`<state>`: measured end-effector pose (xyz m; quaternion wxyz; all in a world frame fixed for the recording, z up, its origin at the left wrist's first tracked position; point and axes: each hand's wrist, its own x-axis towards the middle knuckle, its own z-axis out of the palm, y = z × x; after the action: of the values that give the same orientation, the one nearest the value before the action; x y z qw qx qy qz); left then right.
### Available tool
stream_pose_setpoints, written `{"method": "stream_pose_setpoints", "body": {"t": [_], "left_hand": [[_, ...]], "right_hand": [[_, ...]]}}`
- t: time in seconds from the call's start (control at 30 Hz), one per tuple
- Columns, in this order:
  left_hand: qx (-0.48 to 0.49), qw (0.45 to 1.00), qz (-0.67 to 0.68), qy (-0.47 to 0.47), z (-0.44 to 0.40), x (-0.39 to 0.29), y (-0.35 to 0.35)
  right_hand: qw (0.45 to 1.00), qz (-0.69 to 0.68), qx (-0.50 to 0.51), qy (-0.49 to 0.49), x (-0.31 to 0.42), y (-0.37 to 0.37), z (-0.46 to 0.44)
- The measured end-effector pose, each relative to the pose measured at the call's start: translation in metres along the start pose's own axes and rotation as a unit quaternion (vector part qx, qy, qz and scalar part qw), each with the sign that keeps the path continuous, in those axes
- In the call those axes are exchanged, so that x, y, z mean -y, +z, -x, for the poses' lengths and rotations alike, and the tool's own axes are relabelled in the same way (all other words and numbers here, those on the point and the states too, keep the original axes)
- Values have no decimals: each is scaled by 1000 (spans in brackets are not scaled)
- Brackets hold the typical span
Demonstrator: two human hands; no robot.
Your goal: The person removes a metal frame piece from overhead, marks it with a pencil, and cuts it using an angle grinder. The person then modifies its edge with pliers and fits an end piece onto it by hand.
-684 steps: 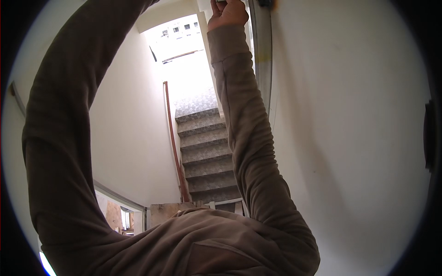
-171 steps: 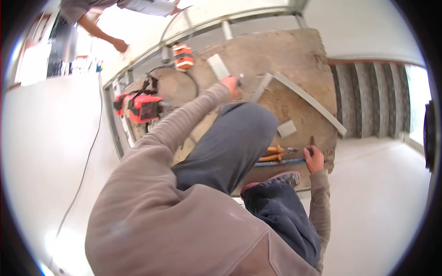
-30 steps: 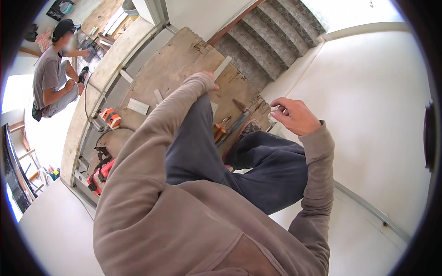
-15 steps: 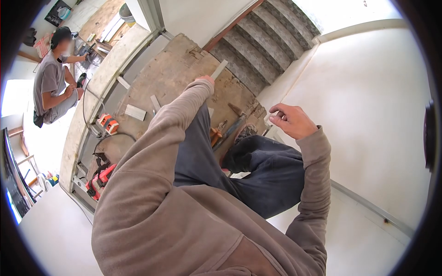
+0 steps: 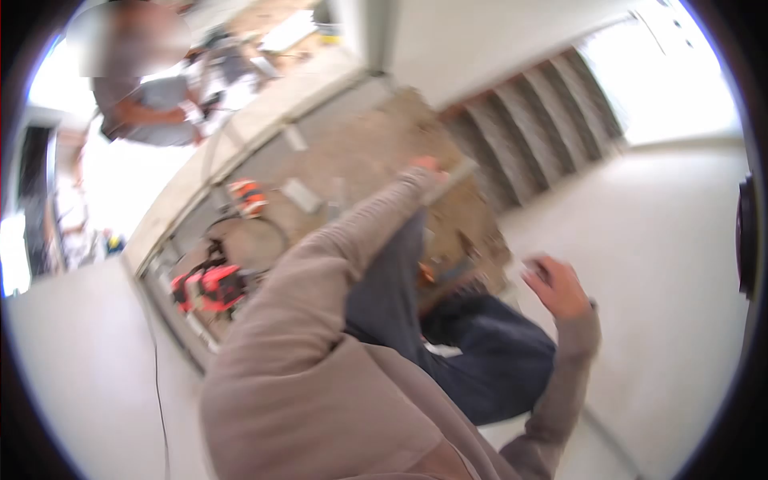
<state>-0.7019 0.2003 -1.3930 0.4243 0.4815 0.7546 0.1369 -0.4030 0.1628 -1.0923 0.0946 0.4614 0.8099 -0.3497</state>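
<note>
My left hand (image 5: 430, 166) is closed around a flat, pale strip (image 5: 458, 170) that sticks out past the fingers over the worn wooden board (image 5: 368, 132). My right hand (image 5: 558, 286) is raised at the right, beyond my bent knee, with its fingers loosely curled and a gap to the thumb. Nothing shows in it. Beneath the left forearm, a short whitish piece (image 5: 302, 195) lies on the board. Close to my legs are an orange-handled tool (image 5: 426, 273) and a grey-blue bar-like tool (image 5: 458, 270), both blurred.
A red-and-black power tool (image 5: 210, 288) and an orange-and-black device (image 5: 248, 198) with a cable lie on the board's left. Stairs (image 5: 536, 120) descend at upper right beside a white wall (image 5: 640, 264). Another person (image 5: 148, 104) sits beyond the ledge (image 5: 184, 180).
My view has swung, so the scene sits further right and is blurred. The left hand still grips the strip; the right stays raised and loosely curled. The other person appears larger and higher.
</note>
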Motion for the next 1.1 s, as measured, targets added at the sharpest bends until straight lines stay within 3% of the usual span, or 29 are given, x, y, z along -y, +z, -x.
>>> {"method": "stream_pose_setpoints", "body": {"t": [0.07, 0.17, 0.27, 0.3, 0.33, 0.4, 0.43, 0.57, 0.63, 0.7, 0.73, 0.83, 0.97, 1.0, 1.1], "left_hand": [[-122, 986, 112, -28, -11, 43, -19], [-205, 944, 247, -69, -12, 98, -63], [-295, 920, 235, -109, 10, 171, -135], [-339, 894, 287, -64, 10, 210, -151], [-379, 874, 290, -87, 25, 223, -176], [-450, 780, 422, -100, 34, 275, -220], [-510, 764, 382, -99, 52, 285, -249], [-599, 597, 528, -80, 101, 320, -348], [-626, 725, 258, -125, 99, 395, -391], [-584, 783, -35, -208, 136, 329, -405], [-543, 783, -183, -243, 156, 291, -414], [-487, 788, -292, -238, 162, 242, -431], [-469, 784, -349, -210, 136, 243, -451], [-531, 757, -362, -118, 122, 266, -455], [-513, 775, -366, -43, 99, 270, -473]], "right_hand": [[1000, -24, 10, 5, 2, 1, 0], [998, -59, 8, 13, 8, 6, 3], [997, -71, 23, 28, 10, 0, 3], [996, -76, 28, 34, 11, -1, 2], [996, -73, 29, 34, 12, -1, 2], [998, -61, 29, 12, 16, 2, -1], [998, -54, 30, 3, 17, 3, -1], [997, -51, 48, 10, 21, 8, -1], [997, -56, 50, 13, 18, 10, 0], [997, -53, 54, 22, 11, 13, -2], [997, -52, 55, 26, 9, 14, -1], [998, -27, 50, 22, 9, 16, -2], [999, -19, 43, 13, -4, 19, -3], [999, -3, 31, -9, -14, 21, -2], [1000, 5, 12, -11, -29, 30, 3]]}}
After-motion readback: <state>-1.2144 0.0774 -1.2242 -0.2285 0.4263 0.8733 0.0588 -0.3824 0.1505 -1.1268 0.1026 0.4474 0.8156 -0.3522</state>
